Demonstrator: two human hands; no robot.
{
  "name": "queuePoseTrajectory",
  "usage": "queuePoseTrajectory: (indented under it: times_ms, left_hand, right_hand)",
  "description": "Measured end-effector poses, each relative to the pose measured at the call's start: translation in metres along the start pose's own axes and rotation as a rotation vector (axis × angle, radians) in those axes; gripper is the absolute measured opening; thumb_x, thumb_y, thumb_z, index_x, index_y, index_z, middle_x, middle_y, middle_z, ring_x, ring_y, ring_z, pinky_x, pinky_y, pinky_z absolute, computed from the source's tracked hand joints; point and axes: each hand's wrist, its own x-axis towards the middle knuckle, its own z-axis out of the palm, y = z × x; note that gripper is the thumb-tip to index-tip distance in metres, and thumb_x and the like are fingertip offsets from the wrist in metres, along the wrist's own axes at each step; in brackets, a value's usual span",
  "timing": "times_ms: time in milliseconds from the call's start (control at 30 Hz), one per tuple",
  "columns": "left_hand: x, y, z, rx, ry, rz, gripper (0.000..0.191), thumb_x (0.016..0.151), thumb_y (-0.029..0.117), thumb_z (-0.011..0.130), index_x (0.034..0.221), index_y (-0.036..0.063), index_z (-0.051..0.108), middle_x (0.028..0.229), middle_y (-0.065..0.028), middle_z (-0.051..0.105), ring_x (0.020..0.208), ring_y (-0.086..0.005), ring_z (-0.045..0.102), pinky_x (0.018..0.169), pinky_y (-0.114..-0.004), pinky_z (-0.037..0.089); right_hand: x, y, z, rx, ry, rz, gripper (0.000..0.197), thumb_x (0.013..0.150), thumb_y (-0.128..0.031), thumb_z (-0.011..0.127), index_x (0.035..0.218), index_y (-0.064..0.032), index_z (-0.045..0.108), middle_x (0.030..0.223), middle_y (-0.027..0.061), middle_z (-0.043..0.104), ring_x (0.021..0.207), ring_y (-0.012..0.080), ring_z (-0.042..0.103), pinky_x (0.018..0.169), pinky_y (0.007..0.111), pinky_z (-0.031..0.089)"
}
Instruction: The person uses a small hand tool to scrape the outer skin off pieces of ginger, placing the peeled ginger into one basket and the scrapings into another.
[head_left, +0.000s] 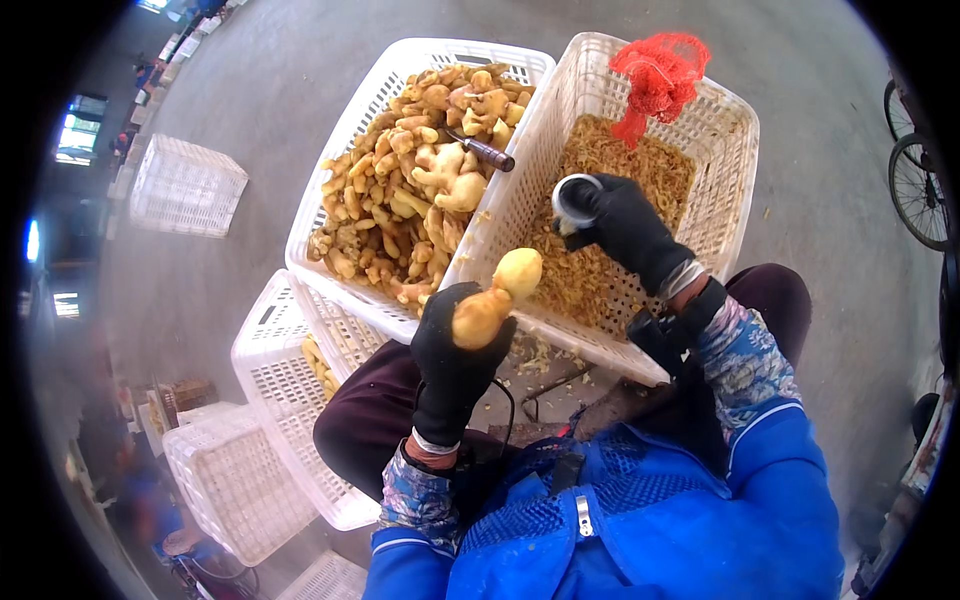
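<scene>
My left hand (461, 352), in a black glove, holds a piece of ginger (495, 300) whose upper knob looks pale and peeled. To its right, my gloved right hand (630, 229) grips a round, ring-shaped metal tool (576, 201) over a white plastic crate (724, 180) of peel scraps (574, 277). The tool's exact kind cannot be told. At the left, another white crate (315, 217) is heaped with unpeeled ginger (390, 180). A tool with a dark handle (489, 154) lies on that heap, beside a large ginger root (450, 176).
Red netting (660, 79) hangs over the scrap crate's far part. A crate with pale ginger (321, 367) stands at lower left, near an upturned-looking crate (232, 480). Another crate (187, 186) stands on the floor further left. Bicycle wheels (919, 191) are at the right edge.
</scene>
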Motion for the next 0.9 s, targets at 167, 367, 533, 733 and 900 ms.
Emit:
queuePoseTrajectory:
  times_ms: [167,367,533,733,900]
  left_hand:
    - [-0.002,-0.002,0.000,0.013,0.006,-0.066,0.042,0.061,0.004,0.080,0.097,0.0012,0.057,0.090,-0.0106,0.061,0.083,-0.0241,0.061,0.076,-0.032,0.048]
    - [-0.002,-0.003,0.004,-0.059,-0.089,-0.110,0.043,0.062,0.004,0.080,0.098,0.0002,0.057,0.090,-0.0108,0.061,0.083,-0.0224,0.060,0.076,-0.032,0.048]
    - [-0.008,-0.013,0.009,-0.260,-0.048,-0.282,0.046,0.062,0.004,0.080,0.103,-0.0004,0.057,0.093,-0.0059,0.061,0.083,-0.0155,0.058,0.077,-0.029,0.048]
    - [-0.008,-0.025,0.014,-0.296,-0.019,-0.354,0.043,0.064,0.006,0.079,0.100,-0.0019,0.057,0.091,-0.0096,0.061,0.081,-0.0203,0.060,0.075,-0.030,0.049]
    - [-0.011,-0.019,0.017,-0.331,-0.067,-0.350,0.043,0.063,0.005,0.078,0.100,-0.0029,0.056,0.090,-0.0113,0.062,0.080,-0.0220,0.061,0.073,-0.031,0.049]
  right_hand:
    - [-0.013,-0.012,0.022,-0.073,-0.103,-0.096,0.035,0.090,-0.031,0.059,0.103,0.0012,0.062,0.088,0.0080,0.065,0.079,0.0154,0.063,0.065,0.030,0.054]
    - [-0.015,0.011,0.026,-0.196,-0.203,-0.071,0.031,0.088,-0.028,0.062,0.100,0.0013,0.064,0.084,0.0055,0.066,0.074,0.0122,0.062,0.065,0.027,0.052]
    - [0.014,0.016,-0.016,-0.028,0.042,-0.014,0.029,0.089,-0.026,0.058,0.098,0.0020,0.062,0.084,0.0101,0.065,0.070,0.0184,0.064,0.059,0.032,0.056]
    - [-0.001,0.004,0.010,-0.094,-0.071,-0.111,0.028,0.089,-0.025,0.059,0.100,0.0009,0.063,0.086,0.0068,0.065,0.075,0.0146,0.062,0.065,0.028,0.054]
    - [-0.012,0.024,0.029,-0.392,-0.137,-0.259,0.025,0.089,-0.023,0.060,0.098,0.0009,0.063,0.084,0.0086,0.065,0.073,0.0171,0.064,0.062,0.029,0.055]
